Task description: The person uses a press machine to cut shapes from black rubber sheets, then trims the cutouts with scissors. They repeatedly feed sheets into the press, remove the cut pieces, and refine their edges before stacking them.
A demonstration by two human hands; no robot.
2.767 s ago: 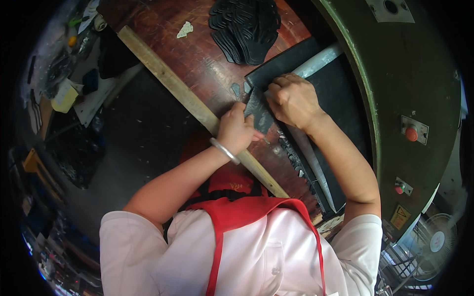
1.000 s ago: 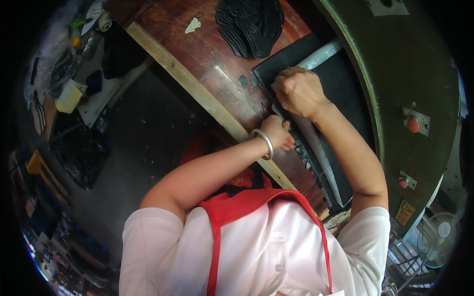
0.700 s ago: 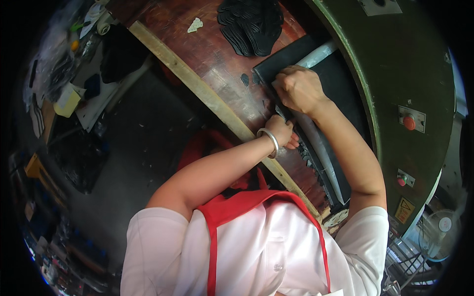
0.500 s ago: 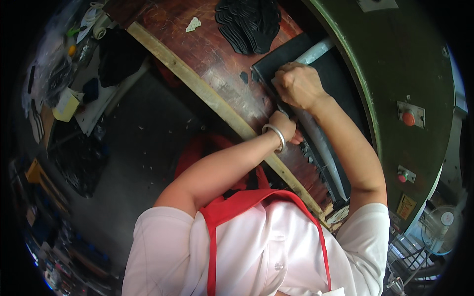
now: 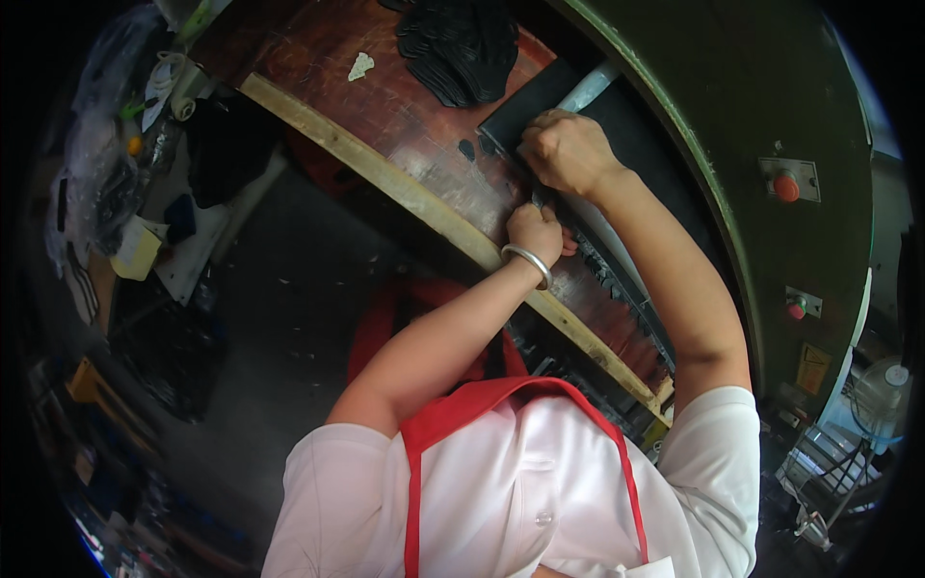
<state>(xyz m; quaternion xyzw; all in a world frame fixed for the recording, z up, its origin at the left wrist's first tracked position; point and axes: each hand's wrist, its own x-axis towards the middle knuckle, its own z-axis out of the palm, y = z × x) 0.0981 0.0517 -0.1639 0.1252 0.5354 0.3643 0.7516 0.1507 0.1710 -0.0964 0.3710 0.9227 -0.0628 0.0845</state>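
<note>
My right hand [image 5: 570, 154], curled into a fist, presses at the near-left edge of a black slab [image 5: 636, 144]. A pale grey bar [image 5: 590, 89] lies across this slab and passes beneath the fist. Just below, my left hand [image 5: 535, 234], with a silver bangle [image 5: 528, 260] at its wrist, is closed. A narrow dark thing shows between the two hands, too small to name; what each fist grips is hidden. Small black offcuts [image 5: 605, 277] line the slab's edge, and a few flat black scraps [image 5: 466, 149] lie left of the right hand.
A stack of black cut pieces [image 5: 458, 48] sits on the worn reddish table [image 5: 332, 43], near a whitish scrap [image 5: 360, 66]. A wooden rail [image 5: 376, 178] edges the table. On the right curves a green machine [image 5: 771, 96] with red buttons [image 5: 786, 187]. Cluttered goods [image 5: 135, 250] stand left.
Both hands stay close together at the slab's edge, the left slightly lower from the right. Less of the pale bar shows below the right hand. The whole view has shifted a little.
</note>
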